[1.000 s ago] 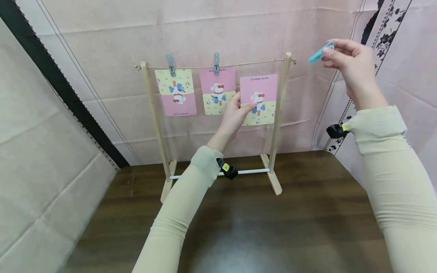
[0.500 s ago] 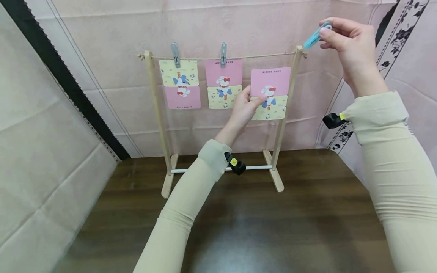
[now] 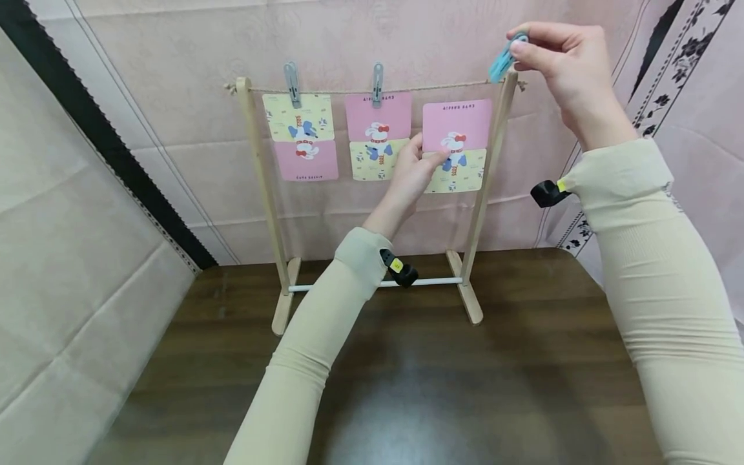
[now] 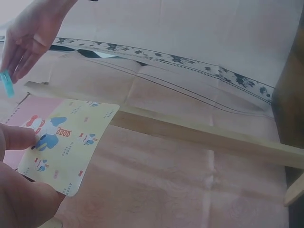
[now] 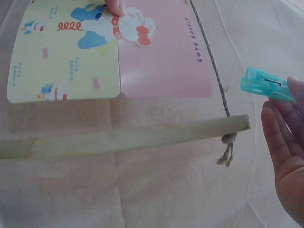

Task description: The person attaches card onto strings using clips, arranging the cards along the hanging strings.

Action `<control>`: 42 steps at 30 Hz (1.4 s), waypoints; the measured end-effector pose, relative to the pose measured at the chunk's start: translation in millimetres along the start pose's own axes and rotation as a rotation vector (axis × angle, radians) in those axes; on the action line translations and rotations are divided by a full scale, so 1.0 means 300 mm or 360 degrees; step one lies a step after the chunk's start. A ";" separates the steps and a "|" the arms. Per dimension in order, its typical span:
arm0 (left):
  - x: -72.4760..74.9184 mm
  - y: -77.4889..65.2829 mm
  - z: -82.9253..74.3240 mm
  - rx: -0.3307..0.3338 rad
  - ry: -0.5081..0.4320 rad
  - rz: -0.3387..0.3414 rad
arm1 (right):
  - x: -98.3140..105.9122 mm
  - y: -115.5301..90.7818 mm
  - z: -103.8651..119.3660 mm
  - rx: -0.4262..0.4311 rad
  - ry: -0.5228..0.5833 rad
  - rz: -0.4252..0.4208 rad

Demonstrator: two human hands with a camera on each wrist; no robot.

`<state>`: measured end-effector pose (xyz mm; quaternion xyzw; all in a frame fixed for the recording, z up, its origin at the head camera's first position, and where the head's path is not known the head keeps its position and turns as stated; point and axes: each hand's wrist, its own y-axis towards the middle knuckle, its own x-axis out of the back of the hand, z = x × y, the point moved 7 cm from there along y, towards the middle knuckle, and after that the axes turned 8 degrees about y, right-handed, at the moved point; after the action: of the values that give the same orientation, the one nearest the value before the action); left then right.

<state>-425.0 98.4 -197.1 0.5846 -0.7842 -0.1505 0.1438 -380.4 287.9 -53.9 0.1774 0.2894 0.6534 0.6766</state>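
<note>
My left hand (image 3: 409,175) pinches a pink and yellow rabbit card (image 3: 456,123) by its left edge, thumb on the front. The card's top lies just below the rope (image 3: 442,88), near the right post. Above that post, my right hand (image 3: 572,74) pinches a blue clothespin (image 3: 504,59) between thumb and fingers, its tip pointing down toward the rope. In the right wrist view the clothespin (image 5: 266,84) is apart from both rope and card. Two similar cards hang on the rope, a yellow-topped one (image 3: 305,158) and a pink-topped one (image 3: 380,116), each under a grey-blue clothespin.
A wooden stand with a left post (image 3: 261,168) and a right post (image 3: 494,155) carries the rope. A white bar (image 3: 430,281) joins its feet low down. It stands on a dark wooden table (image 3: 465,387), with pale cloth (image 3: 174,77) behind and at the sides.
My right hand has moved left and up with the clothespin, from well right of the stand to above the right post. The left hand has lifted the card slightly toward the rope.
</note>
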 end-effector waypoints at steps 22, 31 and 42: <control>0.026 0.047 -0.060 -0.0035 0.0149 -0.0003 | -0.088 0.054 0.005 -0.0109 -0.0322 0.0108; 0.013 0.073 -0.080 0.0030 0.0164 0.0001 | -0.104 0.073 -0.013 -0.0299 -0.0526 0.0170; 0.009 0.061 -0.038 0.0082 0.0155 0.0024 | -0.117 0.052 -0.075 -0.0367 -0.0664 0.0247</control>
<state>-437.3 99.9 -179.1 0.5889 -0.7842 -0.1004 0.1677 -405.9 251.5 -56.0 0.2518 0.0526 0.6814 0.6852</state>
